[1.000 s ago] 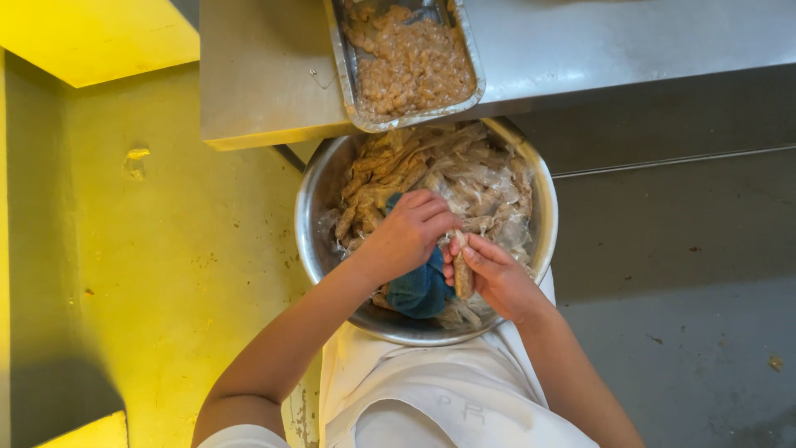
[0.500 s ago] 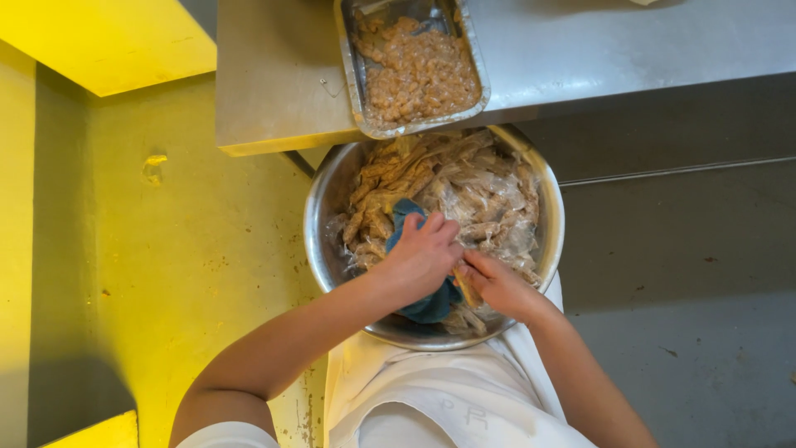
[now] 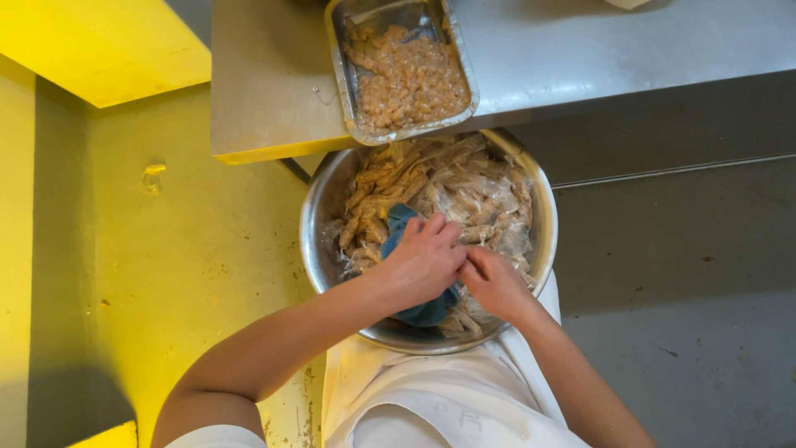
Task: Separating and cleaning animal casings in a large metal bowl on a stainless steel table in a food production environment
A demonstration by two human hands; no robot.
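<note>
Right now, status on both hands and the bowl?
Left hand pressing blue cloth in steel bowl. Right hand beside it, among pale food strips. Tray overhangs bowl rim.

A stainless-steel worktable (image 3: 630, 50) carries a rectangular metal tray (image 3: 338, 58) heaped with small pale-brown pieces of food, the tray's near end jutting past the table edge; below lies a floor (image 3: 191, 249) painted yellow and grey.

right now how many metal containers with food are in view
2. A rectangular tray of small brownish pieces sits on the steel table. A round bowl of pale strips lies below the table's edge, under both hands. None appear hidden.
</note>
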